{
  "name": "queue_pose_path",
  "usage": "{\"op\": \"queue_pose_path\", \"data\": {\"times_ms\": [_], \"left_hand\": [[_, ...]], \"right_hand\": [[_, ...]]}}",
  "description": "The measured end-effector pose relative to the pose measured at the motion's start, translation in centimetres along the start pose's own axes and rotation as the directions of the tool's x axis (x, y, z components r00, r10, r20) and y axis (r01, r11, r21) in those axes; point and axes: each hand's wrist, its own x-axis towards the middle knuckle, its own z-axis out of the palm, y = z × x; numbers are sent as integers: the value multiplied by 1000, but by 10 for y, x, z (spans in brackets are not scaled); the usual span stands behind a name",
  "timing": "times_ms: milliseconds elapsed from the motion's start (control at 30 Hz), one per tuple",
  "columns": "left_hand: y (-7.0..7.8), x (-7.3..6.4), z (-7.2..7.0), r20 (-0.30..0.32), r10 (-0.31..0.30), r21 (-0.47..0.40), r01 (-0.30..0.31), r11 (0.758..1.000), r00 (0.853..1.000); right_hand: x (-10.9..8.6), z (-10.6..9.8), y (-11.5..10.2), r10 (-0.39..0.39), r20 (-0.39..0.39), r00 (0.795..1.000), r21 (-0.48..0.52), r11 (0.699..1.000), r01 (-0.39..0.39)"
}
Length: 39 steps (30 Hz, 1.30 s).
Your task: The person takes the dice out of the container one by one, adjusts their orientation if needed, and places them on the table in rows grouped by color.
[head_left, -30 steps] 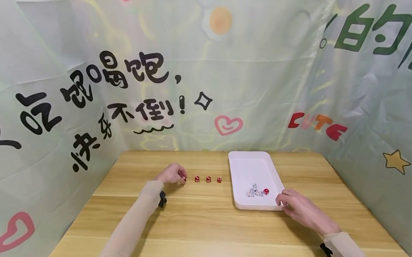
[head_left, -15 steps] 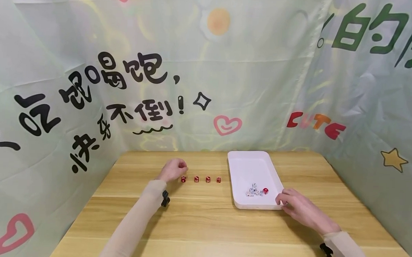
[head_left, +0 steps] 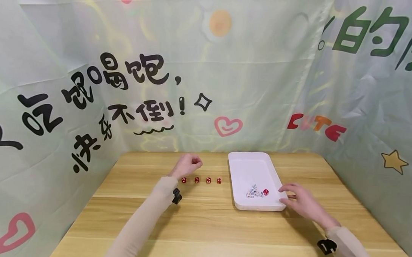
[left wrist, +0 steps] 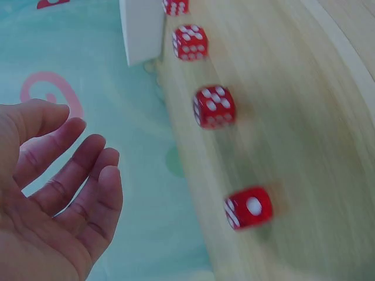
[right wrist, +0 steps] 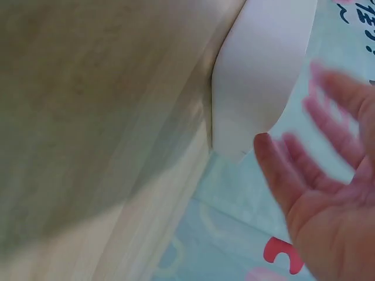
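Hovering left hand (head_left: 186, 166), fingers (left wrist: 109, 196) half-curled

- Wooden table (head_left: 202, 234): pale, with visible grain, spreading left, right and in front of the white tray (head_left: 250, 168).
- White tray: shallow, round-cornered, flat on the tabletop.
- Four red dice (head_left: 208, 180): white-pipped, spaced apart in a row left of the tray.

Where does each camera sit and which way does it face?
Head: worn on the head, facing forward and down at table and tray; left hand, right hand, sleeves show.
Left wrist: worn there, facing the row of red dice; only left hand shows.
Right wrist: worn there, facing table and the tray's side; only right hand shows.
Head and left wrist share those dice.
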Motion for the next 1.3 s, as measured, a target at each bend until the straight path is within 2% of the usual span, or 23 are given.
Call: {"op": "queue_pose_path", "data": {"times_ms": [67,167,333,533,800,867,1100,1200,1300], "left_hand": [[5,2,3,13,21,-15,-21,1000,1000],[13,6,9,36,51,-36,-49,998,998],[28,13,23,89,91,-48,-87,995,992],[61,21,43,201,133,-68,-122,990,971],[105,32,76,326,188,-58,-179,982,926],[111,35,82,344,198,-43,-195,980,918],[128,43,97,369,174,15,-193,981,913],[136,44,102,404,160,42,-192,980,901],[145,46,107,433,167,76,-220,973,886]], "right_hand": [[3,-2,2,97,20,995,22,995,-97],[6,-3,6,208,59,976,20,978,-209],[13,-4,9,279,112,954,8,959,-282],[20,-7,8,300,146,943,-26,954,-299],[23,-5,8,303,159,940,-20,953,-304],[23,-5,8,306,160,938,-17,951,-307],[26,-6,8,314,173,934,-4,948,-318],[27,-6,8,313,185,931,-1,948,-319],[28,-6,8,311,186,932,-7,949,-315]]}}
